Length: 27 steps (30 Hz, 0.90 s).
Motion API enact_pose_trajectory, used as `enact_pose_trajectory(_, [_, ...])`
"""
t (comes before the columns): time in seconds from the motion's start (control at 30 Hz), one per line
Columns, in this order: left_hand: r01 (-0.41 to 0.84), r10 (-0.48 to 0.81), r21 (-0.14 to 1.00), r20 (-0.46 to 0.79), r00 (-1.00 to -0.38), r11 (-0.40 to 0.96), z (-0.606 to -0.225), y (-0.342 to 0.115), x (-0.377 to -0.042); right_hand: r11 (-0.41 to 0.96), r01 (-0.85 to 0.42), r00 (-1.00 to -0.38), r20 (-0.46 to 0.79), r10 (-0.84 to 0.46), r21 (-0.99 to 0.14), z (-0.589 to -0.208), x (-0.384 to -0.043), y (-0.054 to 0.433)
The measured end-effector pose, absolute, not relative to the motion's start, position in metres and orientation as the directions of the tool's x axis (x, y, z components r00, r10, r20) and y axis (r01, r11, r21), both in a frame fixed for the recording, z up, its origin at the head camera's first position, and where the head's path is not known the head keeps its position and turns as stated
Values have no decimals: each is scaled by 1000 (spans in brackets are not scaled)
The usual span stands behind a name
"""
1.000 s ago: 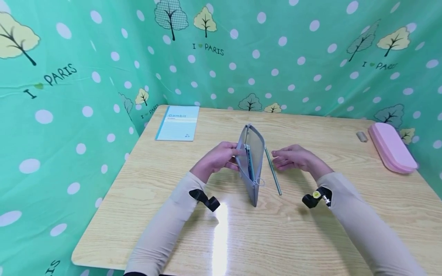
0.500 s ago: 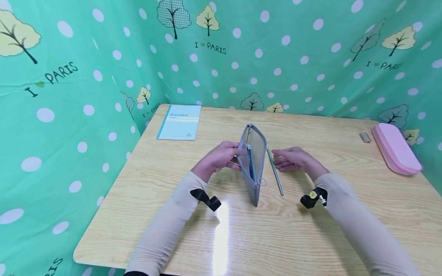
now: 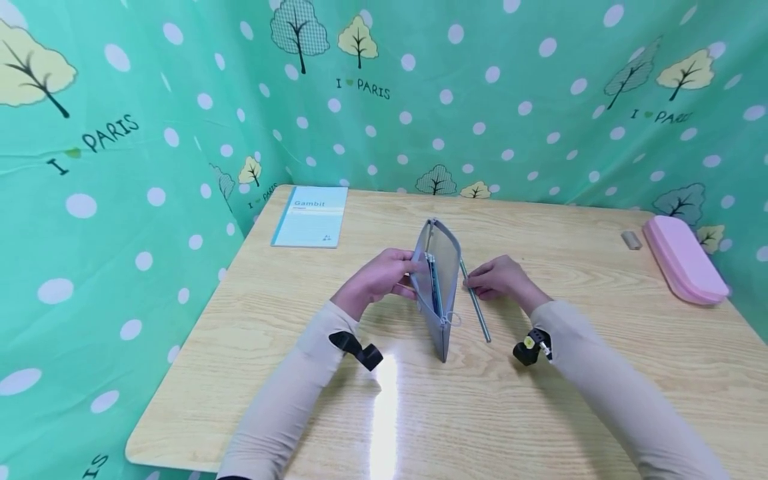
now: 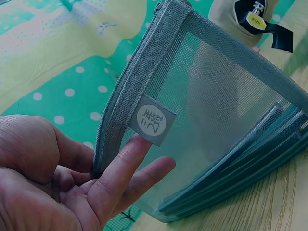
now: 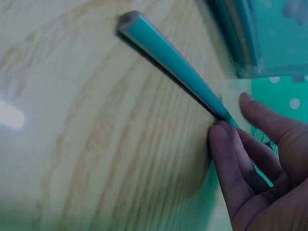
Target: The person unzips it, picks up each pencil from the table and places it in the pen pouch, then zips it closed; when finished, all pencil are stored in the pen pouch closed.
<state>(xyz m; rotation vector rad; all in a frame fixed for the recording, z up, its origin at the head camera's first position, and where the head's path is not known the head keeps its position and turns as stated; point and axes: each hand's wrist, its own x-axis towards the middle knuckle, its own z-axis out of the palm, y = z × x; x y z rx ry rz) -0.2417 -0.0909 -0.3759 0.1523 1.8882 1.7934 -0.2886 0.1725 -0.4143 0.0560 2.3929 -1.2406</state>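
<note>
A grey mesh zipper pouch (image 3: pixel 445 257) stands on its edge with its mouth unzipped. Teal pencils (image 3: pixel 436 283) show inside it, and through the mesh (image 4: pixel 211 96) in the left wrist view. My left hand (image 3: pixel 387 273) grips the pouch's left side near a small label (image 4: pixel 153 120). To the right of the pouch, one teal pencil (image 3: pixel 478 310) lies on the table. My right hand (image 3: pixel 501 277) is at the far part of this pencil. In the right wrist view, its fingertips (image 5: pixel 220 137) touch the pencil, and the thumb (image 5: pixel 252 106) stands apart from it.
On the wooden table (image 3: pixel 270 320), a notebook (image 3: pixel 310 217) lies at the back left. A grey eraser (image 3: pixel 631 240) and a pink pencil case (image 3: pixel 684 259) are at the far right. A green dotted curtain (image 3: pixel 408 120) hangs behind the table and along its left.
My right hand has moved left to the loose pencil, and its fingers have drawn closer together. The left hand and the pouch have hardly moved.
</note>
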Motion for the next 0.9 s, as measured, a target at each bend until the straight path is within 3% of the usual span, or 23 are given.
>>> enact_pose_trajectory(0.43, [-270,428,956,-294,-855,116,-380,-91,-241,702,133,-934,-325,-148,-700,-417,-281,165])
enact_pose_trajectory(0.9, [-253,430,959,-283,-857,127,-376,-90,-241,367,288,-901,-381,-210,-884,-403,-282,185])
